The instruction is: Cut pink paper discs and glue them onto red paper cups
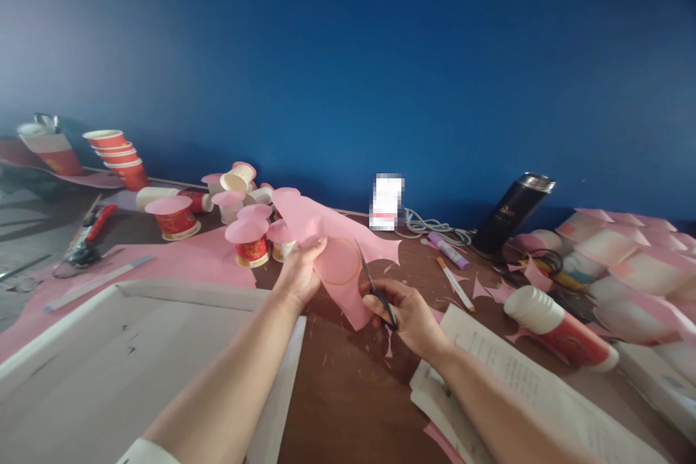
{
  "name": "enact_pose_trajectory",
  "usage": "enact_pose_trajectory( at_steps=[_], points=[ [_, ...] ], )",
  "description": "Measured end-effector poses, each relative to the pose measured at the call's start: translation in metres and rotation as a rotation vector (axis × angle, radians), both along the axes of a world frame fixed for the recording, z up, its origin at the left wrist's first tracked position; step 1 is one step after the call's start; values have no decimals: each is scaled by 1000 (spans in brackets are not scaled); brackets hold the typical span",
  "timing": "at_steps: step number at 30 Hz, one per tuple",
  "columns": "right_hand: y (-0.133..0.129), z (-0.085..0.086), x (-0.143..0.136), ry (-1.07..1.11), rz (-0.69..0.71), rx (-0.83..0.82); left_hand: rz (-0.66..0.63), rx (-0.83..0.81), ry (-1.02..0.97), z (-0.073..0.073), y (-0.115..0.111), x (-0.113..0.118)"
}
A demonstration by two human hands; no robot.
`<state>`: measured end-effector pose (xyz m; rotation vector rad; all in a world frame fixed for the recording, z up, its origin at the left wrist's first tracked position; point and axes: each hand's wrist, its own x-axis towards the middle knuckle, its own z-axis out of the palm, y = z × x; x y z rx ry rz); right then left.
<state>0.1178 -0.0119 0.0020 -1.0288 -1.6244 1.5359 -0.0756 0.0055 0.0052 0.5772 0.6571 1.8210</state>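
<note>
My left hand [304, 268] grips a sheet of pink paper [326, 221] by its left side, thumb on top. A circle is drawn in an orange-brown line on the sheet, near my left fingers. In my right hand [402, 312] is a pair of black-handled scissors [375, 283], its blades pointing up and away at the right edge of the drawn circle. Whether the blades are apart is hard to tell. The sheet's right edge has curved cut-outs. Just behind my left hand, a red paper cup [251, 252] carries a pink paper disc [247, 227].
A white box lid [190, 290] lies at the left. Stacked paper cups [117, 152] stand at the back left. On the right are a marker [455, 284], a glue stick [449, 250], a black flask [514, 214], printed papers [505, 355] and pink-topped cups [625, 261]. A blurred phone [385, 203] leans against the wall.
</note>
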Motion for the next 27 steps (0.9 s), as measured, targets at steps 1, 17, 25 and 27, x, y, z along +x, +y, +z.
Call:
enact_pose_trajectory(
  at_steps=[1, 17, 25, 27],
  points=[
    [0, 0, 0, 6, 6, -2, -17, 10, 10, 1, 0, 1],
    [2, 3, 3, 43, 33, 8, -61, 30, 64, 5, -5, 4],
    [5, -1, 5, 24, 57, 20, -64, 10, 68, 2, -1, 2],
    [5, -2, 5, 29, 60, 21, -60, 9, 75, 1, -1, 2]
  ],
)
